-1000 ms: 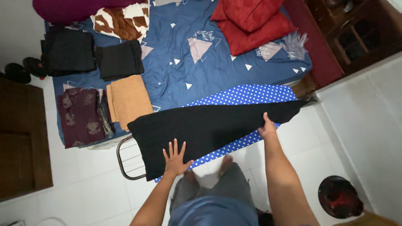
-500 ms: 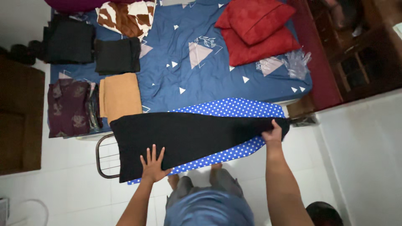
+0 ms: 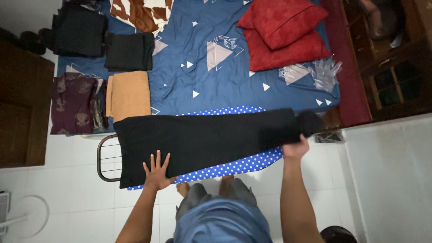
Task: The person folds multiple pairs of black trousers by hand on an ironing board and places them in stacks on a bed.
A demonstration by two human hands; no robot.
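Note:
A long black garment lies spread along a blue ironing board with white dots. My left hand presses flat on the garment's near left edge, fingers spread. My right hand grips the garment's right end, which is bunched and lifted slightly over the board's narrow tip.
Behind the board is a bed with a blue patterned sheet. On it lie folded clothes: a tan piece, a maroon shirt, two dark piles, plus red pillows. Dark wooden furniture stands left, a cabinet right. White tiled floor.
My right hand has pulled the garment's right end farther right and bunched it at the board's tip. The cloth now covers more of the board. My left hand stays pressed flat.

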